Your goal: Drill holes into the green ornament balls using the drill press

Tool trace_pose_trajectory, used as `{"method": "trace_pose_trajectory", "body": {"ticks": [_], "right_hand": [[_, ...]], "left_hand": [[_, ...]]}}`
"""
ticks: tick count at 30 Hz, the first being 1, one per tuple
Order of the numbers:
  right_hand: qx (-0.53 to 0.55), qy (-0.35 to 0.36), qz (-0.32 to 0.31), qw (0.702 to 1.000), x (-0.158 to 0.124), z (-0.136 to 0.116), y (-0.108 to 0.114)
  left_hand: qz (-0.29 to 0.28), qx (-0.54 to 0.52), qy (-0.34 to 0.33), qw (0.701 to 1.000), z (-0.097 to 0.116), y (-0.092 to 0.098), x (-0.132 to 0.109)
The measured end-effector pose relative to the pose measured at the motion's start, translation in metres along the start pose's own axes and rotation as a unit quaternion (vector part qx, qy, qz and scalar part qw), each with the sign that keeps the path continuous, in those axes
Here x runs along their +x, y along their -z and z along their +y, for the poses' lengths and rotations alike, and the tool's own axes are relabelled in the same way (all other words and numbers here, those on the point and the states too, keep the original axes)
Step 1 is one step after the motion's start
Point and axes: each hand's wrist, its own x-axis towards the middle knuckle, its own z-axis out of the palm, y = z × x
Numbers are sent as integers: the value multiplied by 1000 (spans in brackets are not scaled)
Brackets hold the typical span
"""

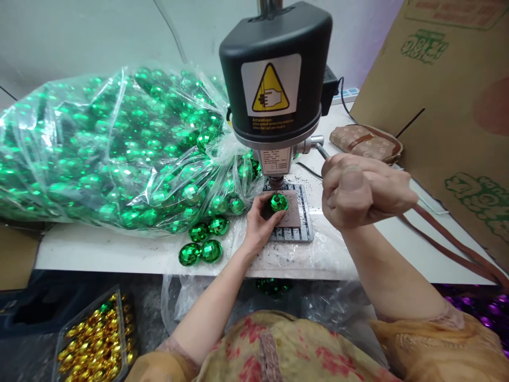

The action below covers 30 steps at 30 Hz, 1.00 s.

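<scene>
My left hand [260, 220] pinches a shiny green faceted ball [279, 202] between thumb and fingers, below the chuck of a black bench drill press [274, 79]. Under the ball lies a flat brownish board [293, 209] on the slotted metal base [307, 228], which is strewn with dark shavings. Whether the drill bit touches the ball I cannot tell. My right hand [350, 191] is closed in a fist round the drill press's feed lever [321, 150], to the right of the machine. Several loose green balls [201, 244] lie on the table left of my left hand.
A large clear bag [107, 154] full of green balls fills the table's left side. At right are a patterned handbag [363, 142] and a big cardboard box [449, 106]. A clear bin of gold balls [93, 339] stands low at left; purple balls [477, 307] show low at right.
</scene>
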Motion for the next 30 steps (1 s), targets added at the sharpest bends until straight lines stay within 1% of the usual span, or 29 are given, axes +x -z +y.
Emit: {"method": "trace_pose_trajectory", "body": {"ticks": [7, 10, 12, 15, 16, 18, 19, 20, 21, 22, 24, 25, 27, 28, 29, 30], "right_hand": [[23, 44, -21, 999, -10, 8, 5], [29, 53, -27, 998, -10, 4, 5], [12, 4, -10, 1000, 0, -2, 0], [-9, -106, 46, 993, 27, -8, -13], [10, -118, 55, 991, 37, -7, -17], [52, -134, 52, 988, 54, -3, -23], [64, -143, 49, 987, 60, 0, -25], [67, -151, 47, 985, 64, 3, -26], [63, -158, 49, 984, 65, 6, -27], [60, -157, 49, 985, 66, 8, -27], [57, -148, 49, 986, 64, 9, -26], [59, -147, 46, 986, 63, 8, -26], [68, -148, 48, 985, 61, 7, -26], [70, -149, 53, 985, 61, 6, -26], [69, -154, 56, 984, 61, 5, -26], [64, -160, 55, 984, 61, 4, -26]], "left_hand": [[1, -11, 4, 1000, -2, 0, -1], [5, -7, 7, 1000, -2, -1, -2], [7, -12, 14, 1000, -2, -2, -1], [19, -6, 24, 1000, 0, -5, -1], [31, 7, 25, 999, 3, -5, -2], [68, 48, 13, 996, 12, -4, -8], [82, 70, -1, 994, 19, -3, -14], [80, 88, -22, 993, 26, 0, -22], [59, 100, -50, 992, 32, 4, -32], [19, 107, -82, 991, 38, 8, -44], [-92, 117, -152, 977, 47, 17, -71], [-139, 138, -190, 962, 48, 22, -85], [-211, 210, -277, 914, 46, 31, -108], [-234, 250, -316, 884, 43, 36, -117], [-249, 283, -349, 858, 40, 40, -124], [-253, 305, -372, 839, 37, 45, -128]]}}
